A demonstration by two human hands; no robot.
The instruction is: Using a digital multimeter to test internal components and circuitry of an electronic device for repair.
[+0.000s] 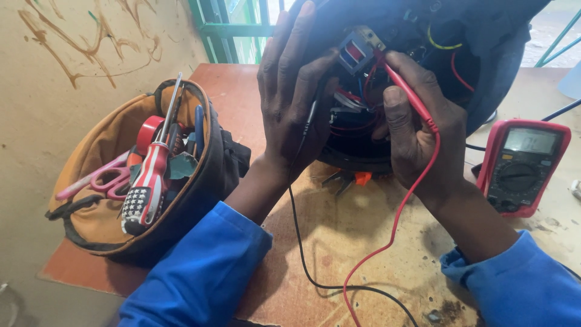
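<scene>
A dark round appliance body (484,54) stands tilted on the brown table (339,242), its open underside showing wires and a small red and grey component (357,51). My left hand (290,91) rests flat against its left rim and holds a black test probe (310,118) against the inner parts. My right hand (417,133) pinches a red test probe (411,94) whose tip reaches in beside the red wires. Both leads, the red lead (393,230) and the black lead (299,242), trail over the table towards me.
A red multimeter (523,166) lies at the right with its display lit. An open tan and black tool bag (91,212) at the left holds a striped screwdriver (148,181), pink scissors and red tape. Pliers with orange grips (351,178) lie under the appliance. A wall runs along the left.
</scene>
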